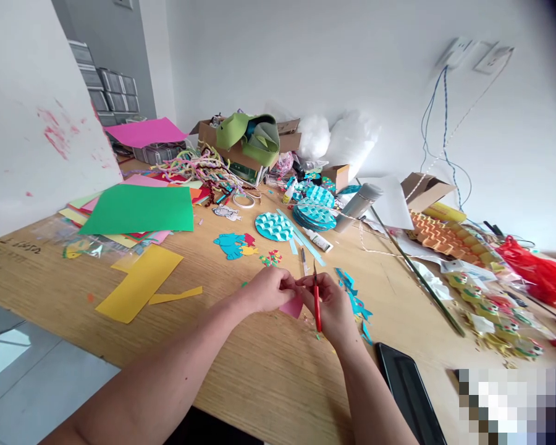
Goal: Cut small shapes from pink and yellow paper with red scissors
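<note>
My left hand (267, 289) is closed in a pinch on a small pink paper piece (293, 306) held just above the wooden table (241, 371). My right hand (332, 306) grips red-handled scissors (316, 304), blades pointing away from me and meeting the pink piece. Both hands are close together near the table's middle front. Tiny paper scraps lie under them.
Yellow paper pieces (138, 282) lie to the left, a green sheet (141, 209) on a coloured stack beyond. Blue cut-outs (231, 245), teal folded discs (274, 226), a glue tube (319, 240), blue scraps (354, 300) and a black tablet (410, 395) surround the hands. Boxes and clutter line the wall.
</note>
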Tool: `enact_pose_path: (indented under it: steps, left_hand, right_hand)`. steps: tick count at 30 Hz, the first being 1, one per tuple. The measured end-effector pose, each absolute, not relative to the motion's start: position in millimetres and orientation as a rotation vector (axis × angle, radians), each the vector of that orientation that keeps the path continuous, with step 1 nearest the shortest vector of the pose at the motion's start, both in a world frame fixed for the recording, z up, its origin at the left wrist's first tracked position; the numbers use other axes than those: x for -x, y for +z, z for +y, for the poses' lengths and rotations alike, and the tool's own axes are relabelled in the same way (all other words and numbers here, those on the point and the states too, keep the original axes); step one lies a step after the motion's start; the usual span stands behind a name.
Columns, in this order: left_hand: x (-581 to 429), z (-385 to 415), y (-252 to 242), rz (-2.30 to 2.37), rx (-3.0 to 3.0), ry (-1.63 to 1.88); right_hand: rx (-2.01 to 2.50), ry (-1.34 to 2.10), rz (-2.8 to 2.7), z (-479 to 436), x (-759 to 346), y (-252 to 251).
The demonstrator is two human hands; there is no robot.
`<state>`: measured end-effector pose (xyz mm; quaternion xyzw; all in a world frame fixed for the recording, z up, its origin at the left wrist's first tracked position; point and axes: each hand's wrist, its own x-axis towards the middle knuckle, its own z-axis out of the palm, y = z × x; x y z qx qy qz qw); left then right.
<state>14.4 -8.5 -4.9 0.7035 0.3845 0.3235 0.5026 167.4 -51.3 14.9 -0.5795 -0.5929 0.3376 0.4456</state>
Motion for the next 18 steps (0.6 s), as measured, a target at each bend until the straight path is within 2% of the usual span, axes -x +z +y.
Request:
enact_pose_path:
  steps: [9, 18]
  left_hand:
    - [-13.9, -6.4, -1.5, 0.874, -1.524, 0.804]
    - [-19.3, -8.7, -3.5, 0.861, -1.283, 0.874]
  right_hand:
    - [1.392, 0.94, -1.262, -49.3, -166.1, 20.2]
    - [1.392, 0.894, -1.212, -51.9, -157.7, 27.0]
